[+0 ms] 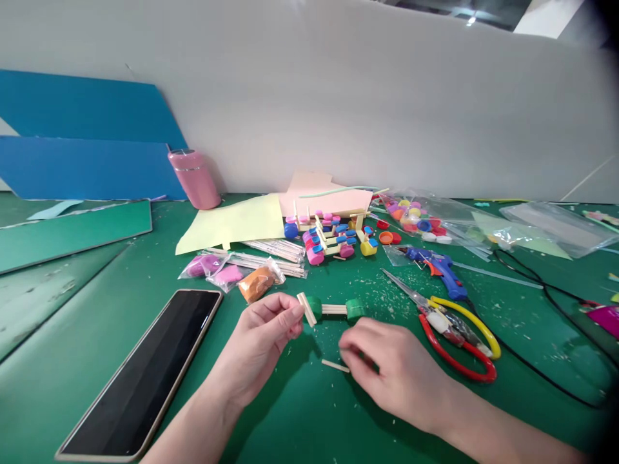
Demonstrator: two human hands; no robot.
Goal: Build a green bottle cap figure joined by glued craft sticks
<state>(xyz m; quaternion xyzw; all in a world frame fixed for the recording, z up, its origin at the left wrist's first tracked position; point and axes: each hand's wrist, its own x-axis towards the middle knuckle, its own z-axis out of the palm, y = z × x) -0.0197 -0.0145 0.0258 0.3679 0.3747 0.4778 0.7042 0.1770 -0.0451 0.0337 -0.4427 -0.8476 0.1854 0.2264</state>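
Note:
My left hand (pixel 264 335) pinches a short piece of pale wooden stick (pixel 306 309) above the green mat. Right beyond it lies an axle (pixel 333 309) made of a stick with a green bottle cap at each end. My right hand (pixel 391 370) hovers low over the mat with fingers curled, its fingertips touching a small loose stick piece (pixel 334 365). Whether that piece is gripped is hard to tell.
A phone (pixel 145 370) lies at the left. Scissors (pixel 449 322) and a blue glue gun (pixel 438 265) lie to the right, with a black cable (pixel 546 296). Behind are cap-and-stick models (pixel 333 240), clay packets (pixel 232 274), coloured paper (pixel 236 222), a pink tumbler (pixel 194 178) and bagged caps (pixel 416 216).

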